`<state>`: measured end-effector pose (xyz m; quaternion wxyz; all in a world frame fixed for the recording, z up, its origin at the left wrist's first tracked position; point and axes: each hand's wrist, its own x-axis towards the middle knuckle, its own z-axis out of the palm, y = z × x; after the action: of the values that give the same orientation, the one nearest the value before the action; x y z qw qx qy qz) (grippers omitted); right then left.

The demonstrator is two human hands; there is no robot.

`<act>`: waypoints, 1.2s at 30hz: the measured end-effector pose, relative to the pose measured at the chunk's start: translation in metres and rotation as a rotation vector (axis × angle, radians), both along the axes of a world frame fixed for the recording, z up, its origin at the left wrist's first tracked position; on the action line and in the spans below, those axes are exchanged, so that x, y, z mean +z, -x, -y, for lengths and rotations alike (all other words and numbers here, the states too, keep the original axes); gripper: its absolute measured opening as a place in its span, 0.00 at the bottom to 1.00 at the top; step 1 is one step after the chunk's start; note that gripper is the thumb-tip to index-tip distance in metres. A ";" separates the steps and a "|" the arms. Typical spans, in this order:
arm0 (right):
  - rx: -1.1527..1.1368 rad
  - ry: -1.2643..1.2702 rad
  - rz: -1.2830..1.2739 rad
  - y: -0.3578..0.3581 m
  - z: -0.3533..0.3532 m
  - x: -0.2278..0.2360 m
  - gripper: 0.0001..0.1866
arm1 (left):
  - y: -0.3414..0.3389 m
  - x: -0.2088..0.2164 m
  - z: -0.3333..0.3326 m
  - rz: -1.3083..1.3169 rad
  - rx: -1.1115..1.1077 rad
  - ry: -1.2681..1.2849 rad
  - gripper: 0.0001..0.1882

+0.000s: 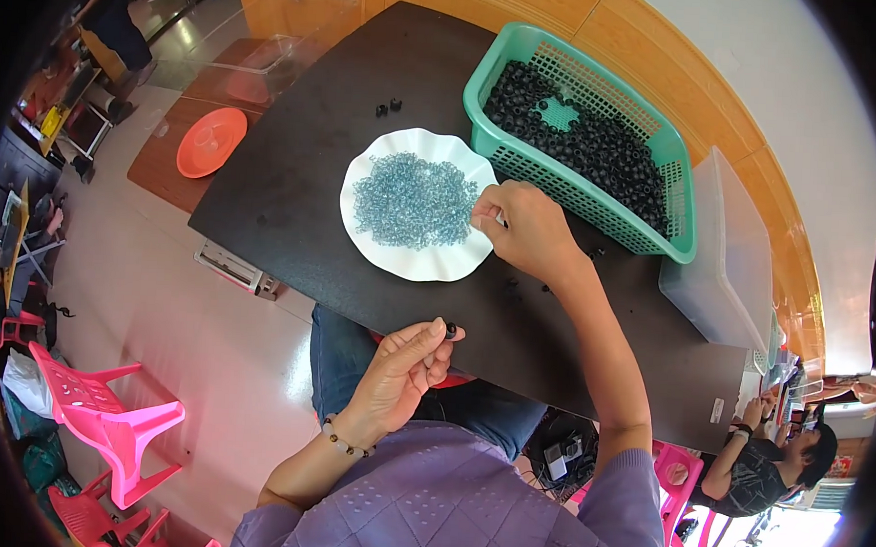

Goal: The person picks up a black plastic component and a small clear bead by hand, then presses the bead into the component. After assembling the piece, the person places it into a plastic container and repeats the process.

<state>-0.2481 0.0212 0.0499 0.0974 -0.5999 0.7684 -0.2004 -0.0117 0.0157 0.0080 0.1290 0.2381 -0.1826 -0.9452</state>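
My left hand point(406, 372) is near the table's front edge, thumb and fingers closed on a small black cap-like piece point(450, 330). My right hand point(526, 228) hovers at the right rim of a white wavy-edged plate point(424, 268), its fingertips pinched together; what they hold, if anything, is too small to make out. Many tiny clear bluish rings point(412, 199) are spread over the plate. Behind my right hand stands a green plastic basket point(569, 193) with many small black pieces point(605, 149) inside.
Two loose black pieces point(389, 107) lie on the dark table point(306, 170) behind the plate; several more lie near my right forearm. A clear plastic bin point(722, 257) stands right of the basket. An orange dish point(211, 142) sits on a lower brown surface. At far right, another person point(772, 469) sits.
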 end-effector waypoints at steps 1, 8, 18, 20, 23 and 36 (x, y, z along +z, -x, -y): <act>-0.018 0.030 -0.006 0.001 0.000 0.000 0.07 | 0.000 0.000 0.000 -0.001 0.002 0.001 0.15; -0.105 0.141 -0.205 0.002 0.014 -0.009 0.11 | -0.001 -0.001 0.000 0.000 -0.008 0.017 0.15; -0.065 0.061 -0.271 0.002 0.024 -0.011 0.06 | 0.002 0.001 -0.001 0.028 -0.018 0.023 0.15; -0.069 0.097 -0.204 0.002 0.023 -0.011 0.03 | 0.003 0.000 0.000 0.020 -0.027 0.026 0.15; -0.051 0.096 0.062 0.002 0.023 -0.004 0.03 | 0.001 0.000 0.001 0.013 -0.037 0.018 0.15; 0.040 0.191 0.470 0.005 0.017 0.007 0.11 | 0.001 -0.004 0.001 -0.038 -0.034 0.023 0.14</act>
<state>-0.2535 0.0045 0.0569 0.2199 -0.5584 0.6903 -0.4041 -0.0122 0.0151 0.0037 0.1190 0.2154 -0.1950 -0.9494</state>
